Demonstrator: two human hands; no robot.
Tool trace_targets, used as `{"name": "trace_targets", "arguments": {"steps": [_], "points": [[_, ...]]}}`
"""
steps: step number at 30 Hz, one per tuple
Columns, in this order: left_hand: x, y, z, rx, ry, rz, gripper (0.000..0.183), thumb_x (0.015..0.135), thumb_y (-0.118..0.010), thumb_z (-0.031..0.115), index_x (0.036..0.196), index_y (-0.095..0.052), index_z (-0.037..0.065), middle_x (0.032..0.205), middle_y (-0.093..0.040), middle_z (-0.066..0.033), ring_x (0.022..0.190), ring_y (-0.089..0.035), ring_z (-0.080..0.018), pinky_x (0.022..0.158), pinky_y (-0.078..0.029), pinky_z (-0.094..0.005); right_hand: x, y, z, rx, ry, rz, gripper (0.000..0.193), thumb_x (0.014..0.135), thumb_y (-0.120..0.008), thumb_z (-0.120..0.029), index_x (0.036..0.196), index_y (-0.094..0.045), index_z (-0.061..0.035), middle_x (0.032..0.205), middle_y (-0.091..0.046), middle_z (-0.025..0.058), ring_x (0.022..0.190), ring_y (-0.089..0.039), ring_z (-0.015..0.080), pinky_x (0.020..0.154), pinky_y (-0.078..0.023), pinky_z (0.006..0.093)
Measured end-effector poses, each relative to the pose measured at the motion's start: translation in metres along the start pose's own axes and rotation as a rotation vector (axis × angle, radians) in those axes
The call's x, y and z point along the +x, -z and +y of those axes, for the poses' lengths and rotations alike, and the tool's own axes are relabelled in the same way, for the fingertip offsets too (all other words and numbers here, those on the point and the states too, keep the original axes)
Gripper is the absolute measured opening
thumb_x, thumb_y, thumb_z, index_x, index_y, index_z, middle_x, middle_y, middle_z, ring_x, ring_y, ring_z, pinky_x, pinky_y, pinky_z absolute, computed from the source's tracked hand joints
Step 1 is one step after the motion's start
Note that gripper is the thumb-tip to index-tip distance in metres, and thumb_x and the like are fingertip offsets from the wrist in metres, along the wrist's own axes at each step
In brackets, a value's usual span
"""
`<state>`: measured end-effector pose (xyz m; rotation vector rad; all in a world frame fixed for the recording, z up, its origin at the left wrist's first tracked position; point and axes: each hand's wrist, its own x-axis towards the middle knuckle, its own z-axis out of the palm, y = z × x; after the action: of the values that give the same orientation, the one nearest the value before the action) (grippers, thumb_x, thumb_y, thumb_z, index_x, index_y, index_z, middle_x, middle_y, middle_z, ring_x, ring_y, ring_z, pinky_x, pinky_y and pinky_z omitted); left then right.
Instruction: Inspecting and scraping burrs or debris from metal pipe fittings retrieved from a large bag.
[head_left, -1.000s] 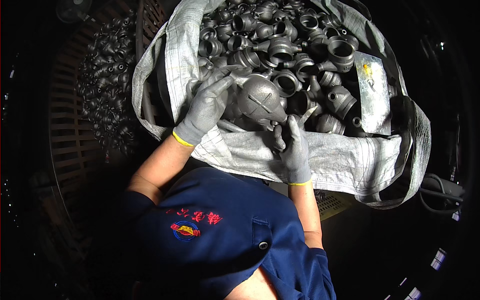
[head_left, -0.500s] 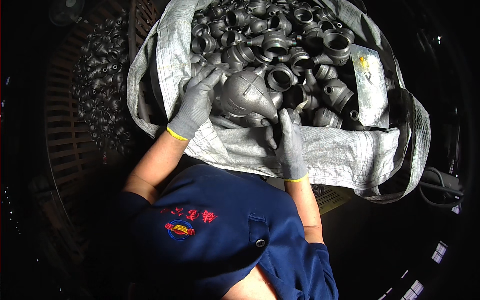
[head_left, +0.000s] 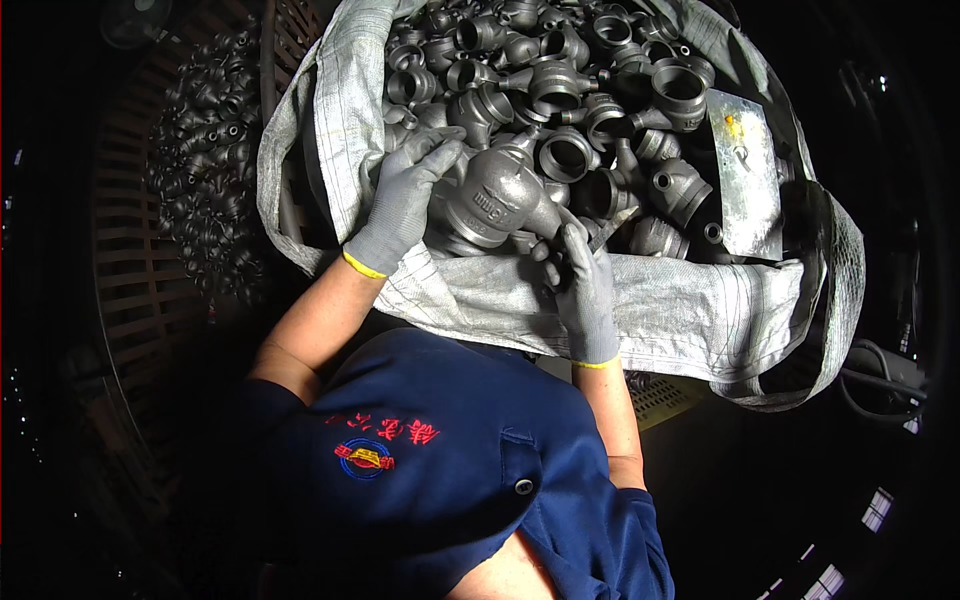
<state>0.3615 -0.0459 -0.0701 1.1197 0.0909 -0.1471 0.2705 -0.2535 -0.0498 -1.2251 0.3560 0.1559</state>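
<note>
Grey cast pipe fitting [head_left: 495, 200], bulbous body with a flared collar, sits at the near edge of the pile inside a big woven sack [head_left: 700, 310], tilted, collar end toward lower left. Head view only.

Left hand [head_left: 405, 200], grey knit glove with yellow cuff, lies on the fitting's left side, fingers spread and curled over the top of the body, touching it. Right hand [head_left: 585, 285], same glove type, comes up from below; thumb and fingers pinch the fitting's lower right end, so both hands are closed on the one piece.

Around it: heap of similar fittings [head_left: 590, 90], tees and couplings with open round mouths, fills the sack right up to the held piece. Flat grey metal plate [head_left: 745, 170] with a yellow mark lies on the pile at right, leaning on the sack wall. Sack rim is folded over toward the person, and the right hand's wrist crosses it.

Left of the sack, a dark slatted crate [head_left: 130, 250] holds more fittings, dim, detail hard to tell. Person's blue shirt [head_left: 440, 470] with a red and yellow chest badge fills the lower middle.
</note>
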Motion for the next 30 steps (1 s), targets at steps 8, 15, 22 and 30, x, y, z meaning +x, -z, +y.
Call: {"name": "trace_targets", "arguments": {"steps": [8,15,22,30], "points": [[0.001,0.002,-0.001,0.117,-0.046,-0.032,0.018,0.092,-0.058,0.009,0.106,-0.063,-0.001,0.095,-0.065,-0.0045,0.088,-0.059,-0.0094,0.083,-0.046,-0.0225,0.001,0.006,0.000,0.049,0.046,-0.035,0.033,0.097,-0.050,-0.027,0.110,-0.057,0.0025,0.074,-0.061,0.0044,0.050,-0.040,0.0033,0.046,-0.031,0.0177],[-0.027,-0.009,0.035,0.201,-0.097,-0.106,0.021,0.091,-0.059,0.009,0.109,-0.061,-0.001,0.101,-0.065,-0.0058,0.088,-0.061,-0.0093,0.082,-0.049,-0.0232,-0.002,0.007,-0.003,-0.132,0.052,-0.031,0.043,0.097,-0.045,-0.044,0.090,-0.056,-0.0032,0.060,-0.048,-0.0014,0.047,-0.034,0.0044,0.045,-0.028,0.0207],[-0.042,0.000,0.056,0.301,-0.025,-0.231,0.040,0.085,-0.068,0.019,0.115,-0.057,-0.005,0.100,-0.064,-0.0074,0.088,-0.062,-0.0102,0.084,-0.046,-0.0222,-0.001,0.003,-0.006,-0.018,0.091,-0.123,0.046,0.098,-0.047,-0.033,0.124,-0.051,0.0048,0.075,-0.060,0.0032,0.050,-0.040,0.0030,0.048,-0.034,0.0184],[-0.039,0.005,0.056,0.270,0.011,-0.214,0.035,0.088,-0.065,0.017,0.114,-0.058,-0.006,0.105,-0.064,-0.0085,0.091,-0.062,-0.0107,0.087,-0.047,-0.0248,0.000,0.001,-0.011,-0.237,0.160,-0.138,0.039,0.099,-0.046,-0.033,0.111,-0.056,0.0030,0.072,-0.060,0.0055,0.049,-0.041,0.0047,0.046,-0.033,0.0182]]}}
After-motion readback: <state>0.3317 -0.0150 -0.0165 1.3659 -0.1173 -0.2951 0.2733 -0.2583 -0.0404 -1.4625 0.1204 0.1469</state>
